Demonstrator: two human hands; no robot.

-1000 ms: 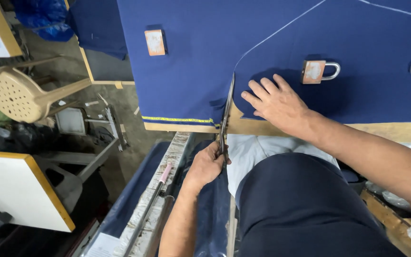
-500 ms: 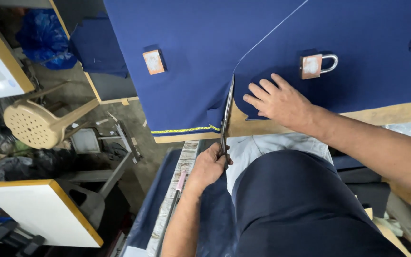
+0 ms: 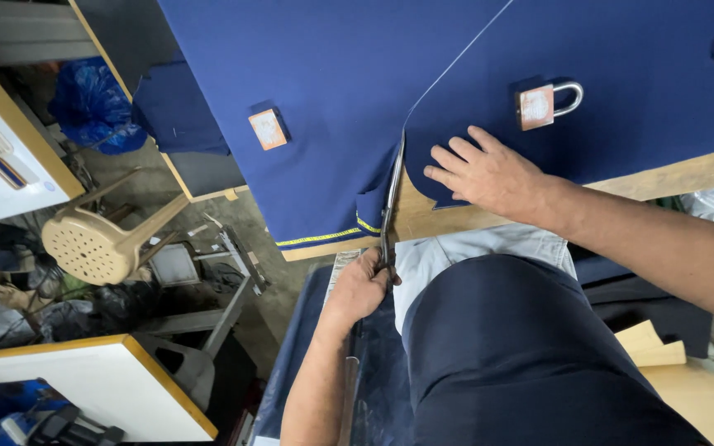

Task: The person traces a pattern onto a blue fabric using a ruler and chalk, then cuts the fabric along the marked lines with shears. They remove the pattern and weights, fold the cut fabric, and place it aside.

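Cutting navy fabric along its chalk line, the left hand grips scissors; the right hand lies flat, fingers spread, beside the table edge.

Even overhead light, sharp, dim floor.

Navy cloth: matt, smooth woven fabric, with a yellow stitched band at its edge. Scissors in my left hand: dull grey metal blades, slightly worn. Tabletop under my right hand: bare pale wood, matt. Padlock: coppery metal body, bright glossy steel shackle. Small block weight: coppery, dull face. Stool on the floor: beige plastic, perforated seat, scuffed.
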